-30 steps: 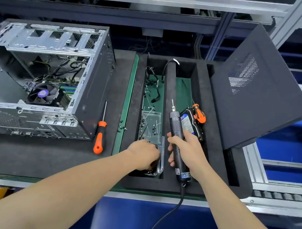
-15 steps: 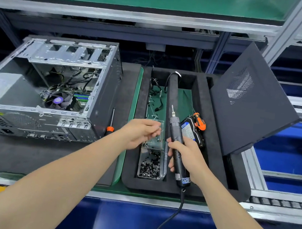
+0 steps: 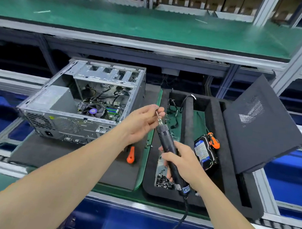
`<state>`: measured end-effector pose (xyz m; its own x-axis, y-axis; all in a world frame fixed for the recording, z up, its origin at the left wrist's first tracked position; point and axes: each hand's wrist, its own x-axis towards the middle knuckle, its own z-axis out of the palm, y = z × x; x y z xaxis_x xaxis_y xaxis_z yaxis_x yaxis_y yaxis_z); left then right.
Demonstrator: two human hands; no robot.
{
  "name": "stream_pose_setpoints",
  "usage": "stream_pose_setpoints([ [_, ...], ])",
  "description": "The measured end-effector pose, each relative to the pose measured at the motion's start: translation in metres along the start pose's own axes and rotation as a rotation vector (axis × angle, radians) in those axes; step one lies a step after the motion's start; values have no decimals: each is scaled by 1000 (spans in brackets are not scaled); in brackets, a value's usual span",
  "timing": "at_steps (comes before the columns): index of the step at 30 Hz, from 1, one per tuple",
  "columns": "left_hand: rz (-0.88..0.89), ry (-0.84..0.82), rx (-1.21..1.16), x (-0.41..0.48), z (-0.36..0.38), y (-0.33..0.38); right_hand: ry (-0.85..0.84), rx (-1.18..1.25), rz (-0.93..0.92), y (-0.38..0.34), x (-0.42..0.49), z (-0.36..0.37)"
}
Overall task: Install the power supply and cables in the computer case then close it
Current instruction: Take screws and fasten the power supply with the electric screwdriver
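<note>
Factory workbench, aluminium-framed, with a green shelf [image 3: 139, 22] overhead and a blue panel along the front edge below. On the bench, a dark mat [image 3: 45, 150] at left and a black foam tray [image 3: 231, 198] at right, green strip between them.

Open computer case [image 3: 82, 103] on the mat, lying with its open side up, fan, cables and green board visible within. Grey power supply [image 3: 54, 97] already inside the case, at the near-left corner. Black side panel [image 3: 259, 128] off the case, propped tilted against the right end of the tray, vent holes facing up.

In the tray: a hard drive [image 3: 204, 152] leaning in the right slot, an orange-handled tool [image 3: 213, 140] resting against its top; loose black wires [image 3: 173, 113] at the far end of the left slot; a heap of small dark screws [image 3: 164, 181] in a clear box at the near end.

Orange screwdriver [image 3: 131, 155] lying on the mat just beside the green strip, partly hidden by the left forearm.

Right hand [image 3: 182, 162] closed around the body of a black electric screwdriver [image 3: 170, 151], cord trailing down past the bench edge, bit pointing up and away. Left hand [image 3: 141, 122] raised over the gap between case and tray, thumb and fingertips [image 3: 160, 113] pinched at the bit's tip; too small to tell whether a screw sits there.
</note>
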<state>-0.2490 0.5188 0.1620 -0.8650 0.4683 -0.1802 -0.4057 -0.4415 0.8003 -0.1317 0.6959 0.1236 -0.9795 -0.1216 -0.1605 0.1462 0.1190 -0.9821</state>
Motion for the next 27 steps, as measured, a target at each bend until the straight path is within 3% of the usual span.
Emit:
stream_pose_setpoints([
  [10,193,-61,91,-65,-39,70,-52,-4,-68,-43,-6,78],
  [15,215,-53,78,-108,-83,100,-86,-22,-68,-59,-7,140],
  [20,228,-7,237,-154,-146,129,-74,-104,-9,-65,-6,211],
  [23,153,4,311,-179,-190,144,-115,-51,55,-63,-4,259],
  [27,-123,83,198,-201,-240,139,-148,95,191,-48,-2,322],
])
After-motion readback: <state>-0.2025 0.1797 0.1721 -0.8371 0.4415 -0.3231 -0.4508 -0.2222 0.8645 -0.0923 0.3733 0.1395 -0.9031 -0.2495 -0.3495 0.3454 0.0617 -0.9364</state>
